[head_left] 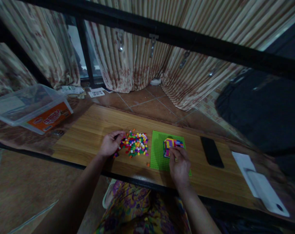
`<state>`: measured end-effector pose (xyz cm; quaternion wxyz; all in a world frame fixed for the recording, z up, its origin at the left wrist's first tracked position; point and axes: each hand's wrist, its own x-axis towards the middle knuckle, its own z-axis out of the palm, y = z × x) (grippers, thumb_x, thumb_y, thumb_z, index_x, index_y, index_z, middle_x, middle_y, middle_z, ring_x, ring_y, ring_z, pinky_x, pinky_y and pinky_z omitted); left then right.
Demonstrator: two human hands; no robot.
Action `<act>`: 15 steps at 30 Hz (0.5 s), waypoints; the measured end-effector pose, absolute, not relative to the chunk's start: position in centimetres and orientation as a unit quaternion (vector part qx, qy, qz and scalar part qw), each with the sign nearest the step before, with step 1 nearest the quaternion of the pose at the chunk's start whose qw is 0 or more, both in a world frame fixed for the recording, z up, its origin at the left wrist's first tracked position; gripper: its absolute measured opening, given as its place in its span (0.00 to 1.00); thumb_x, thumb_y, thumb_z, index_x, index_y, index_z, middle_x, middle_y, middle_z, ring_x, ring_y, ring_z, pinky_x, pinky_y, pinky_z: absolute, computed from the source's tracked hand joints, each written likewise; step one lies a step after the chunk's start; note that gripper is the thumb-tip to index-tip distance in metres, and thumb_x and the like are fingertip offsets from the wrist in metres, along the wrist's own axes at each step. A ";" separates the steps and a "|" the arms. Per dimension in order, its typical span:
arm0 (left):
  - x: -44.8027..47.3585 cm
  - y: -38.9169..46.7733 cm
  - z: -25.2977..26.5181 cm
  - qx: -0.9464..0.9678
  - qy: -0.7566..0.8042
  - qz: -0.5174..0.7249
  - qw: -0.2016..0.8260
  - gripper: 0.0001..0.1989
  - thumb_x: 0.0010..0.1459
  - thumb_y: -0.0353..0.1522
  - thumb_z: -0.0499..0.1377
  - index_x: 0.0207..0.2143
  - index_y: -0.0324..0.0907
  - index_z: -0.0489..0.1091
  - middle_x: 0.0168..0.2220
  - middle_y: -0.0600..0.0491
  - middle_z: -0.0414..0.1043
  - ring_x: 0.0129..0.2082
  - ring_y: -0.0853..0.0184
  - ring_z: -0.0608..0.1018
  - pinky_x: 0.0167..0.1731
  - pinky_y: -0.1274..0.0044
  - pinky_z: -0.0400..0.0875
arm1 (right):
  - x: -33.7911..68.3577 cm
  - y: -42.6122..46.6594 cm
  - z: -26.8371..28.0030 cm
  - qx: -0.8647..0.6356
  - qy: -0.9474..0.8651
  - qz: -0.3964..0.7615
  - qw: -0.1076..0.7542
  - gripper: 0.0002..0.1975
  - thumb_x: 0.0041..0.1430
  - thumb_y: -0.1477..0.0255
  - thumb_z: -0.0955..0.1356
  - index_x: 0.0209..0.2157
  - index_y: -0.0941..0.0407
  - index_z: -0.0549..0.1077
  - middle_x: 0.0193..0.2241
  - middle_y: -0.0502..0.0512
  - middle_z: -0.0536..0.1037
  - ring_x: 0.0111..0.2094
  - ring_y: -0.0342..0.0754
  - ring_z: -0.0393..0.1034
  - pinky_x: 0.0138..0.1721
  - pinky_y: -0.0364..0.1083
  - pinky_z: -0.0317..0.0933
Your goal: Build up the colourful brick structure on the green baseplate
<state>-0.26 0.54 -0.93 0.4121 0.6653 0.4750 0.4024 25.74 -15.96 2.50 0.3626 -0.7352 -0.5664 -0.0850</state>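
A green studded baseplate lies on the wooden board, with a small multicoloured brick structure built on it. Over that structure is my right hand, thumb and fingers pinched together at its near side; whatever they hold is too small to make out and partly hidden. To the left spreads a loose pile of small coloured bricks. My left hand rests at the pile's left edge, its thumb and index finger closed together near some red bricks. I cannot make out what sits between those fingertips.
A black phone lies right of the baseplate on the wooden board. Farther right are a white sheet and a white device. At left stands a clear plastic box with an orange label. A dark metal bar crosses beyond.
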 end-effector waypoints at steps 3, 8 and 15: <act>-0.2 0.5 -0.8 0.660 0.477 0.401 0.420 0.20 0.57 0.44 0.56 0.43 0.41 0.77 0.40 0.49 0.80 0.39 0.61 0.80 0.43 0.72 0.74 | 25.8 -15.9 2.2 -0.731 -0.573 -0.081 0.362 0.18 0.66 0.68 0.59 0.37 0.58 0.78 0.38 0.62 0.75 0.42 0.52 0.69 0.47 0.53 0.65; -0.3 0.7 -1.0 0.671 0.481 0.399 0.399 0.18 0.57 0.43 0.56 0.43 0.42 0.77 0.42 0.49 0.79 0.43 0.60 0.79 0.47 0.71 0.72 | 25.9 -15.8 2.0 -0.728 -0.573 -0.068 0.370 0.18 0.66 0.68 0.58 0.37 0.59 0.78 0.38 0.63 0.75 0.42 0.52 0.69 0.48 0.53 0.65; -0.3 0.7 -0.8 0.674 0.467 0.400 0.409 0.19 0.57 0.43 0.56 0.42 0.42 0.76 0.40 0.49 0.80 0.41 0.61 0.80 0.45 0.72 0.73 | 25.5 -17.0 2.9 -0.738 -0.536 -0.056 0.406 0.16 0.65 0.67 0.59 0.44 0.58 0.75 0.40 0.62 0.76 0.43 0.52 0.71 0.47 0.54 0.65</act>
